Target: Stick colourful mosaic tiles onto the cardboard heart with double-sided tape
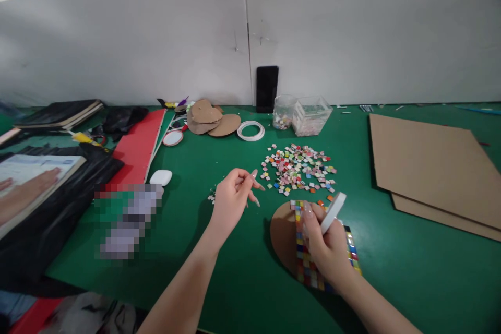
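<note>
Green tabletop: right hand clasps a white tool; left hand has unclear grip.

A pale partition stands behind the green tabletop

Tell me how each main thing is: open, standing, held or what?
Left fingers: bent, can't tell if holding anything
Right fingers: closed around white tool
White tool: held, tilted
Mosaic board: partly tiled, left side bare
Loose tiles: scattered
Phone: propped upright, screen dark
Clear box: standing upright
Cardboard sheets: flat, overlapping
Book: under another person's hand
</note>
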Available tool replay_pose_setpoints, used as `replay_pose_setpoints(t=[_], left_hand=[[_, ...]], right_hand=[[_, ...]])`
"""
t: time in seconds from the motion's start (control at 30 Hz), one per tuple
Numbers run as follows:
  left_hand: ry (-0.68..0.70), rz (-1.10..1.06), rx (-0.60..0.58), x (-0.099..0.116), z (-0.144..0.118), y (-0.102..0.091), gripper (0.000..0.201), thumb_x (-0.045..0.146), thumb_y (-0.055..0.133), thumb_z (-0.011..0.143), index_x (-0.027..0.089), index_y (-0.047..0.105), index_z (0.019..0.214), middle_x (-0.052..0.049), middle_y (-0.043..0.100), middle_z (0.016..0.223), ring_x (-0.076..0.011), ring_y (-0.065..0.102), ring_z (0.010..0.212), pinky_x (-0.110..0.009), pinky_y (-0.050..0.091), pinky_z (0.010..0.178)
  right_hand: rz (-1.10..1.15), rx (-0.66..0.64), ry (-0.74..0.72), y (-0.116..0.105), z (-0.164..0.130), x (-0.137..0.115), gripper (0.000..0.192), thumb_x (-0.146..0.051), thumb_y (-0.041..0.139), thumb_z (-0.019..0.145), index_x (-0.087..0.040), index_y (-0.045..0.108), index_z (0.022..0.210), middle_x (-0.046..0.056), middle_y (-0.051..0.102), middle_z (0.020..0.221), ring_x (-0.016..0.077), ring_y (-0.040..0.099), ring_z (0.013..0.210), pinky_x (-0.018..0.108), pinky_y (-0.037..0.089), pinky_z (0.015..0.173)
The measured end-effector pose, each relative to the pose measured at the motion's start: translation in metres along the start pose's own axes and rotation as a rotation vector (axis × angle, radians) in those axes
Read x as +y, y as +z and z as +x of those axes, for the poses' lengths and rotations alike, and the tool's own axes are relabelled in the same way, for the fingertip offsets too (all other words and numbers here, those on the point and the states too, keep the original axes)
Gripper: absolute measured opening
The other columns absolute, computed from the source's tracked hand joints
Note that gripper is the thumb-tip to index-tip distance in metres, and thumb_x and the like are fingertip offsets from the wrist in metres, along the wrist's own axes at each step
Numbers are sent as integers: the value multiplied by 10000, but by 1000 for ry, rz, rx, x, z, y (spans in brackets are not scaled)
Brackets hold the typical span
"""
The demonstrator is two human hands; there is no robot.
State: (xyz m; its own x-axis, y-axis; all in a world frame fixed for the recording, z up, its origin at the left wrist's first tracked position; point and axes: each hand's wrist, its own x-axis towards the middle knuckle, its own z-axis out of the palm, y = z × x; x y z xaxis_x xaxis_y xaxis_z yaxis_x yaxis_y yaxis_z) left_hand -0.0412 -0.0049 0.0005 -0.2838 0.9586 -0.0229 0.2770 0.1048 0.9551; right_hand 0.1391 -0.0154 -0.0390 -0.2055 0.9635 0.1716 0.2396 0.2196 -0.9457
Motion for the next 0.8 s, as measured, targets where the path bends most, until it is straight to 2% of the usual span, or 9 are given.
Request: replay_pose_setpoints(t=[0.27, 0.53, 0.8], left_hand=[[23, 5, 0, -2, 0, 1, 272, 391, 365, 889, 175, 479, 769, -15, 640, 717, -71, 549, 441, -177, 400, 409], [55, 29, -22, 6, -5, -2, 353, 397, 398, 876, 197, 393, 585, 38, 516, 487, -72, 518, 410, -180, 423, 433], [90, 154, 10, 0, -3, -3, 206, 362, 445, 852, 210, 405, 718, 12, 625, 655, -83, 529, 445, -193, 393, 436]], right_hand=[[-3, 28, 15, 1, 3, 3, 372, -378, 395, 895, -207, 324, 572, -58, 306, 518, 94, 306, 472, 251, 270, 473], [-31, 19, 25, 1, 5, 4, 381, -372, 388, 899, -210, 324, 560, -59, 297, 502, 98, 318, 468, 253, 268, 465], [50, 9, 71, 1, 4, 6, 370, -382, 399, 895, -212, 335, 573, -57, 332, 496, 97, 336, 455, 246, 275, 456]])
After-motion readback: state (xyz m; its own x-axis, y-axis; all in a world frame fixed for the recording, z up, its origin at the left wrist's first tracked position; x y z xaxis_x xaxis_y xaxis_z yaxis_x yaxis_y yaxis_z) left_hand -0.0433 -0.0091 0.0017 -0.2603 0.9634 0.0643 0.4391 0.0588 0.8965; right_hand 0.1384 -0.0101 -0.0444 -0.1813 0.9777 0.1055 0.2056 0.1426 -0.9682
